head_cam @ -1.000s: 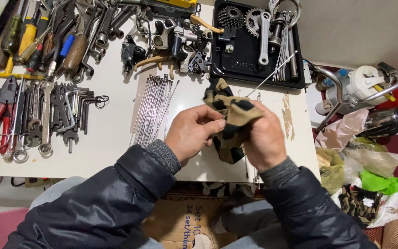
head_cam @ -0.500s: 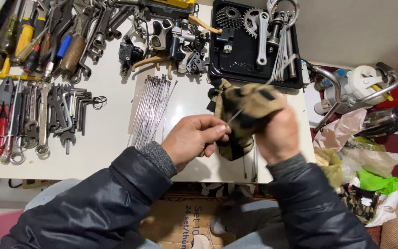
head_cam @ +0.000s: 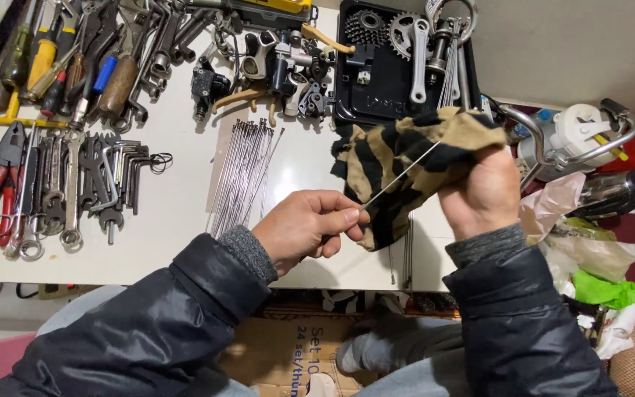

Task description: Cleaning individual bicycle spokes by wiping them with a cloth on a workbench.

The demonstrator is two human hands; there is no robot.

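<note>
My left hand (head_cam: 306,226) pinches the near end of a thin metal spoke (head_cam: 400,176) over the white table (head_cam: 178,213). The spoke slants up to the right into a tan and black striped rag (head_cam: 398,158). My right hand (head_cam: 483,192) grips that rag, bunched around the spoke's far end, near the table's right edge. A bundle of loose spokes (head_cam: 242,173) lies on the table just left of my left hand.
Wrenches, hex keys and pliers (head_cam: 60,184) lie at the left, screwdrivers (head_cam: 45,62) at the back left. A black tray (head_cam: 398,66) with sprockets and a crank stands at the back. Bike brake parts (head_cam: 273,66) sit beside it. Bags and a chrome handlebar (head_cam: 582,147) are on the right.
My right hand has slid the rag along the spoke, up and to the right, away from my left hand. More bare spoke shows between the hands.
</note>
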